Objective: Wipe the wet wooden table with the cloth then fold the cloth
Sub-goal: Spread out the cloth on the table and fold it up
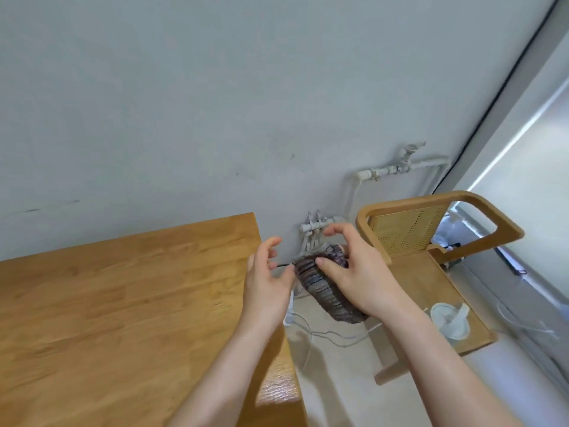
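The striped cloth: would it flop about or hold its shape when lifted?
Probably floppy: the cloth sags below the right hand gripping it. Likely light: that hand seems to carry it alone. Its ribbed weave looks grippy, not slippery.

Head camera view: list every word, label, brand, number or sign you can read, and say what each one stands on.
None: no readable text anywhere in this view.
The striped cloth shows only a woven pattern; the wooden table, the cane-backed chair and the wall carry no lettering.
The white round object on the chair seat is too blurred to tell whether it bears a label.
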{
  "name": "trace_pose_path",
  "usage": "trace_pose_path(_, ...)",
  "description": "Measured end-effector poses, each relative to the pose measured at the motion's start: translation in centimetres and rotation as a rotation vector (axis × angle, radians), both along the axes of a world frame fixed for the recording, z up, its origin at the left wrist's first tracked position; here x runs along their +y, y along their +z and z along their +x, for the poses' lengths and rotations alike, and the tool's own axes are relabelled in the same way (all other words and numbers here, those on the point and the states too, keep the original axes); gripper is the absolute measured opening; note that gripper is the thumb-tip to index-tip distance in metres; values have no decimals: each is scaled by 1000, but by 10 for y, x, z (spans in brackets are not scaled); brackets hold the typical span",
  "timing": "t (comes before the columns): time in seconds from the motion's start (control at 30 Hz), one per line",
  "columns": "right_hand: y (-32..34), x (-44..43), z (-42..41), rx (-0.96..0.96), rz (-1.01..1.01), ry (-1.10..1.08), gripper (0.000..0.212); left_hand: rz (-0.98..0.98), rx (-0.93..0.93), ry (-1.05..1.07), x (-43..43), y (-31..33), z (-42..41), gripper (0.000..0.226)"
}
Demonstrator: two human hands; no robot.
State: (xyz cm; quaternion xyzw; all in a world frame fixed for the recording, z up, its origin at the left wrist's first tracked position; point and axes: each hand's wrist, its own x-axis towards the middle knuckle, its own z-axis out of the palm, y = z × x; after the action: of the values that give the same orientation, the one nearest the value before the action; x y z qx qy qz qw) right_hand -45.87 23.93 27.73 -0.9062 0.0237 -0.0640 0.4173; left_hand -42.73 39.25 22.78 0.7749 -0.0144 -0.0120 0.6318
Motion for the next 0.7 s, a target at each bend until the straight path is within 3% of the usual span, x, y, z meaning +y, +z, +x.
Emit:
trace_pose_path(0.1,-1,-40,8,27,-6,42,43,117,-273,-181,-41,16,5,41)
trace_pose_path(0.23,0,-108,21,107,171,141,47,234,-424,-284,-110,22,15,35)
trace_pose_path(0.33,2,-169,29,255,546,226,49,199,-381,-233,-168,20,23,27)
trace_pose_path(0.47,-7,-236,43,393,809,233,39,144,-259,-140,-235,21,38,22)
trace_pose_path(0.6,-20,-279,61,505,1224,267,41,159,-161,-131,-271,19,58,20)
trace_pose_path(0.7,-32,-286,80,481,1311,230,42,148,-108,-76,-280,19,77,13)
